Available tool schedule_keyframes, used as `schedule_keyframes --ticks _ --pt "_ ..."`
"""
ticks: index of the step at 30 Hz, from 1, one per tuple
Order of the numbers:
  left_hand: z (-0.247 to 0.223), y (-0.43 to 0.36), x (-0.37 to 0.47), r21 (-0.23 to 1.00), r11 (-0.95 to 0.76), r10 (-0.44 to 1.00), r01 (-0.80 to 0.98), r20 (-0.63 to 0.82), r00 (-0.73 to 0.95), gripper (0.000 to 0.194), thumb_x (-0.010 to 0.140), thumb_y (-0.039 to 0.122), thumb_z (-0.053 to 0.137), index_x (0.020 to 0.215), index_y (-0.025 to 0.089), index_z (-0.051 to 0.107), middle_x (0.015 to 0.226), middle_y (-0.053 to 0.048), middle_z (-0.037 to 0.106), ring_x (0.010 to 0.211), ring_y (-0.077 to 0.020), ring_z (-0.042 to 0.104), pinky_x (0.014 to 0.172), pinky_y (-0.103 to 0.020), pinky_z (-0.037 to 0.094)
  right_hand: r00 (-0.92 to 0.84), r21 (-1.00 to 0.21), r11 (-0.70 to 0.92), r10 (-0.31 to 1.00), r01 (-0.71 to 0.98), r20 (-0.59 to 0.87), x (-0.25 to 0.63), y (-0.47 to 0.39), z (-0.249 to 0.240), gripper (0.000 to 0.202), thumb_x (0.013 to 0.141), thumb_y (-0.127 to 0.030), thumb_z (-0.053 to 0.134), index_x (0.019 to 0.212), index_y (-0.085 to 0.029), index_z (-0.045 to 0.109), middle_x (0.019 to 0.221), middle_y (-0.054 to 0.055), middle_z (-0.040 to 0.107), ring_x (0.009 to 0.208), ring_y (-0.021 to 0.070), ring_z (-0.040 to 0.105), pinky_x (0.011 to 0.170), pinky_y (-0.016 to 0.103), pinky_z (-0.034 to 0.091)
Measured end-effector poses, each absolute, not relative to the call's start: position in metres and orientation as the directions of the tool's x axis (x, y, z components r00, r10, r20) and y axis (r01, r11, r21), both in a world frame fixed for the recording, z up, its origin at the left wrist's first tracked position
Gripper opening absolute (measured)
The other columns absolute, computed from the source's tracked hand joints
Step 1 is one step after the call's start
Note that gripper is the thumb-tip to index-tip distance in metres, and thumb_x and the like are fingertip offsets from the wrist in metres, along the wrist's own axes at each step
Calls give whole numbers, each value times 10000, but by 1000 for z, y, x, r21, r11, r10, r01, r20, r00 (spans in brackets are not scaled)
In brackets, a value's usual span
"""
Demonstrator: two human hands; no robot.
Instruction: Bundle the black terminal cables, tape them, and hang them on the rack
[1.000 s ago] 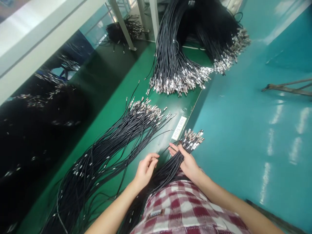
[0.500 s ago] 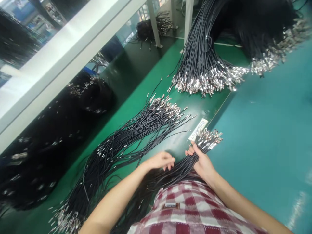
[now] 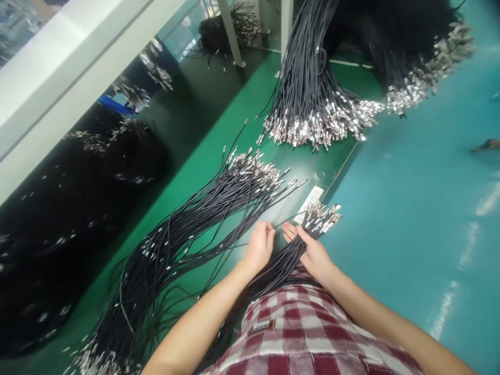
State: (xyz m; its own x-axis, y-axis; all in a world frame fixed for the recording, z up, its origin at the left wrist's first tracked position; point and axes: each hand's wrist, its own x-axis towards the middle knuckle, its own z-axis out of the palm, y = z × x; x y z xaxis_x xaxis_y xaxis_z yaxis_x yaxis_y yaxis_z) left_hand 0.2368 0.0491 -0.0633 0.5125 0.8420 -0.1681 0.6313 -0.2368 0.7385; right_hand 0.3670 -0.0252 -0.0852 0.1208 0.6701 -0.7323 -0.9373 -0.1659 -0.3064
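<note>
My right hand [image 3: 315,255] is wrapped round a bundle of black cables [image 3: 281,266], gripping it just below the silvery metal terminals. The bundle's tail runs left across my lap. Close by on the left, my left hand [image 3: 261,244] is closed in a pinch on a single black cable [image 3: 289,219], whose end reaches toward the held bundle. Left of both hands, a loose pile of black cables [image 3: 203,208] with metal ends lies on the green tabletop [image 3: 219,148].
A thick sheaf of cables [image 3: 308,78] spreads its terminals at the table's back edge, with another dark sheaf [image 3: 406,57] beside it. A white label [image 3: 312,200] is stuck near the table edge. A pale shelf beam [image 3: 70,67] crosses the upper left, above more dark cables [image 3: 47,219].
My left hand has moved up and closed on one cable close to my right hand. The right hand still holds the bundle. The view has shifted slightly.
</note>
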Motion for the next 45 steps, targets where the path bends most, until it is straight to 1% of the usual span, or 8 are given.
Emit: schedule_keyframes --ticks 6,10,13,21,27,32,35,45 --pt "-48 17 252 825 -153 818 544 -203 538 143 925 155 462 806 199 530 817 -33 583 802 -173 566 767 -295 459 219 -409 -148 660 -900 -719 358 -20 -74 294 613 -363 891 710 -186 677 719 11 677 817 208 675 833 336 568" --pt "-51 58 226 596 -262 911 759 -108 399 115 892 290 597 938 185 585 1009 -94 607 1006 -244 556 889 -371 433 205 -368 -111 668 -923 -716 361 -22 -77 379 590 -327 912 880 -203 701 578 -73 540 658 131 618 793 266 565" --pt "-64 85 211 467 -126 887 875 -343 310 116 859 269 629 898 168 585 926 -89 631 927 -247 590 830 -352 439 200 -347 -114 636 -931 -745 362 -21 -82 322 592 -340 912 745 -194 669 559 -67 523 627 128 607 806 268 574" --pt "-63 29 245 670 -148 746 727 -407 527 336 993 310 341 955 182 649 842 -59 697 772 -197 643 719 -282 444 157 -365 -211 635 -907 -756 364 -19 -88 335 640 -415 865 835 -178 730 933 86 737 926 236 679 847 330 564" --pt "-63 47 243 753 -196 635 629 -391 666 399 992 366 378 827 175 687 857 -57 702 812 -191 643 777 -282 473 234 -414 -140 646 -900 -726 363 -22 -82 283 606 -347 886 682 -211 650 634 -30 607 668 163 617 739 308 558" --pt "-92 93 219 441 -223 891 869 -270 366 57 879 158 560 889 151 615 968 -114 637 981 -238 585 915 -368 452 165 -306 -123 626 -944 -762 363 -18 -83 364 588 -325 906 848 -197 685 582 -68 522 625 133 585 718 281 564" --pt "-106 90 216 374 -207 868 904 -357 346 156 846 36 483 880 146 589 1013 -143 612 1049 -262 557 970 -413 422 141 -264 -126 592 -956 -794 366 -19 -84 326 582 -314 913 714 -188 643 595 -49 546 646 137 602 696 262 570" --pt "-88 60 231 649 -46 677 759 -538 501 155 833 178 506 706 161 593 646 20 606 597 -118 542 600 -220 439 146 -243 -109 548 -964 -824 368 -20 -96 312 599 -288 906 642 -188 613 599 -20 606 610 139 614 679 264 589"
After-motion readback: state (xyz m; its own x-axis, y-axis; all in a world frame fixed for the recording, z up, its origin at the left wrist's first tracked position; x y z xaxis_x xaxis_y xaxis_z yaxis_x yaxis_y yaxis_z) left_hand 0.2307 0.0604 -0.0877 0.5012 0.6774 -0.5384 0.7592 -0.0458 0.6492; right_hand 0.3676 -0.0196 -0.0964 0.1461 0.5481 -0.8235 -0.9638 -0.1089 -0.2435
